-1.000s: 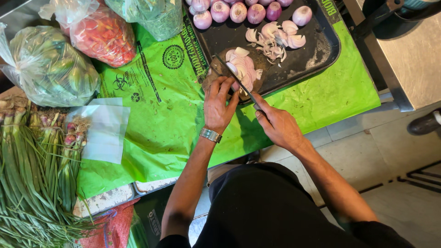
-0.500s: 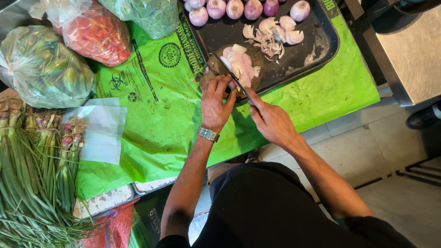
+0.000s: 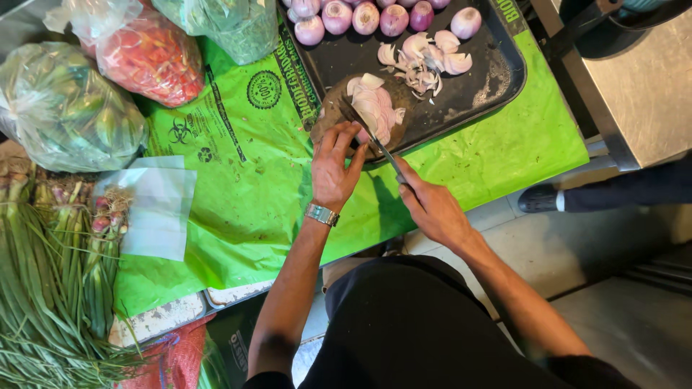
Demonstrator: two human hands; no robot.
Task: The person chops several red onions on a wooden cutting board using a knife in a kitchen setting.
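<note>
Right then, the left hand (image 3: pixel 333 171) pressed down on a small pile of pink shallot slices (image 3: pixel 375 109) near the middle top of the frame. Its fingers (image 3: pixel 339 137) were bent over the pile and touched it, but did not close around anything. The right hand (image 3: pixel 431 207) was wrapped tight around the handle of a knife (image 3: pixel 375 137), and the blade lay across the slices, just beside the left fingertips. The slices sat on a round wooden chopping block (image 3: pixel 333 115) at the lower left corner of a black tray (image 3: pixel 497 72). More cut pieces (image 3: pixel 425 61) lay in the middle of the tray, and whole peeled shallots (image 3: pixel 366 16) stood in a row along the top edge. The tray rested on a green plastic sheet (image 3: pixel 245 187) over the surface. Bags of vegetables (image 3: pixel 65 108) and long green stalks (image 3: pixel 43 288) were at the left.

To cut well, I think the left fingertips should have curled back from the blade, and the knife should have come straight down in thin, even cuts.
</note>
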